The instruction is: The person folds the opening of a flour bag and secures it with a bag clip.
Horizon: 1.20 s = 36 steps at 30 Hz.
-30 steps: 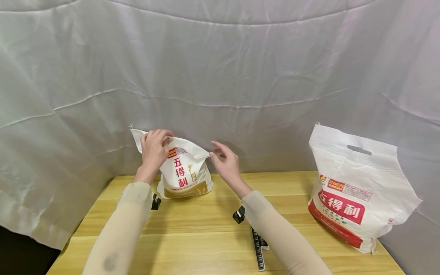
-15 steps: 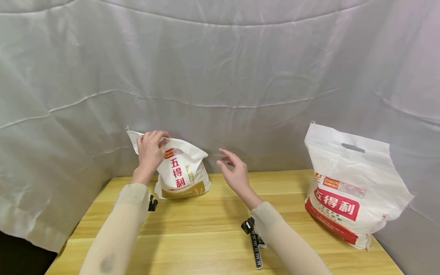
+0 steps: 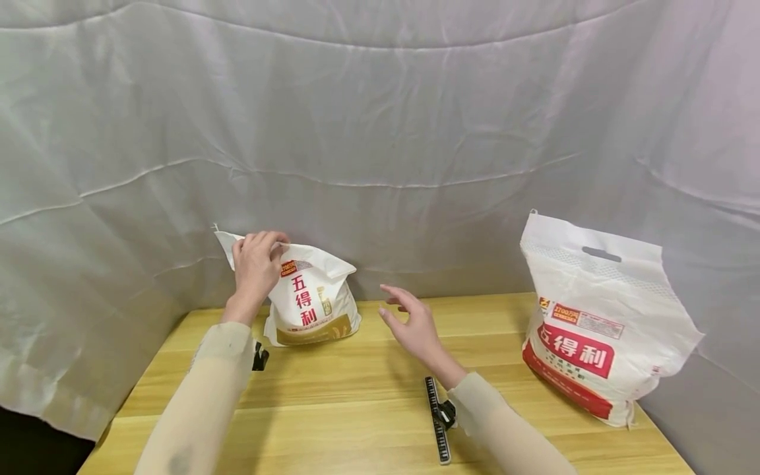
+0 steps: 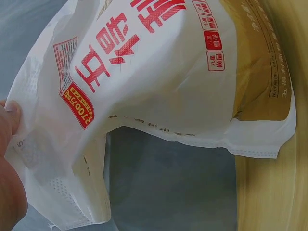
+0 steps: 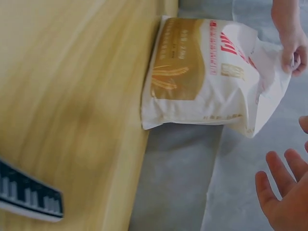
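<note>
A white flour bag (image 3: 320, 290) with red lettering and a gold band at its base stands on the wooden table (image 3: 338, 396), its back near the curtain. My left hand (image 3: 256, 264) grips its gathered top edge; the left wrist view shows the thumb (image 4: 12, 202) against the bag's white upper part (image 4: 36, 139). My right hand (image 3: 413, 330) is held over the table to the right of this bag, apart from it, with fingers spread. The right wrist view has those fingers (image 5: 281, 175) holding nothing.
A second, larger-looking flour bag (image 3: 594, 316) with a red label and a cut-out handle stands on the table's right side. A long black clip with a piano-key pattern (image 3: 442, 445) lies below my right wrist. Grey curtain (image 3: 380, 132) encloses the back and sides.
My right hand has left the corner of the flour bag and moved right and toward me. My left hand keeps its grip on the bag's top. The view has shifted slightly.
</note>
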Motion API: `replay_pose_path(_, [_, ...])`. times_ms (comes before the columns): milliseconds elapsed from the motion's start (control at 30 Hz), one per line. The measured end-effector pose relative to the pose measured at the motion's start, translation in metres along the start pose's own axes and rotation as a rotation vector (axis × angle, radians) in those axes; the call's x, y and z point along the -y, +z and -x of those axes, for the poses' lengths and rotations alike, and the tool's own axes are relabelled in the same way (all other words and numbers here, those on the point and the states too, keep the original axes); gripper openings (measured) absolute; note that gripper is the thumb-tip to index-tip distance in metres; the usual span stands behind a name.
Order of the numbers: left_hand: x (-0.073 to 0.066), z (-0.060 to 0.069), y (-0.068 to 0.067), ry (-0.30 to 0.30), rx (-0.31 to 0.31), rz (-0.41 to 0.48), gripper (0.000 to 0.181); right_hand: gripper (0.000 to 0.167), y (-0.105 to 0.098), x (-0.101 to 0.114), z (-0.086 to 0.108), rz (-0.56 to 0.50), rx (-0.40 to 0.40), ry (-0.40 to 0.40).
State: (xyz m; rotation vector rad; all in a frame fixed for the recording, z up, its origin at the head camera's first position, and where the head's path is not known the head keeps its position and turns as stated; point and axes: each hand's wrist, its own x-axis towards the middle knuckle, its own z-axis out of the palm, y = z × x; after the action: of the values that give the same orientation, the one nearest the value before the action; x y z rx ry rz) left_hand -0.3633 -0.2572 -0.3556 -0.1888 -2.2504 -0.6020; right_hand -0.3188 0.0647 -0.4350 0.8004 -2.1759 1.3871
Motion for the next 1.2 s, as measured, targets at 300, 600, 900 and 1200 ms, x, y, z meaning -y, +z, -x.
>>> replay_pose_path(300, [0.001,0.000,-0.001,0.008,-0.013,-0.004,0.012,0.051,-0.007,-0.004,0.019,0.101,0.094,-0.059])
replay_pose_path(600, [0.000,0.001,0.000,0.003,-0.002,-0.005,0.011,0.055,-0.021,-0.008,0.040,0.171,0.176,-0.015])
replay_pose_path(900, [0.000,0.001,0.000,0.016,-0.009,0.001,0.011,0.055,-0.036,-0.013,0.057,0.237,0.223,0.034])
replay_pose_path(1200, [0.002,0.003,0.000,0.029,-0.016,0.001,0.012,0.054,-0.051,-0.021,0.079,0.287,0.251,0.000])
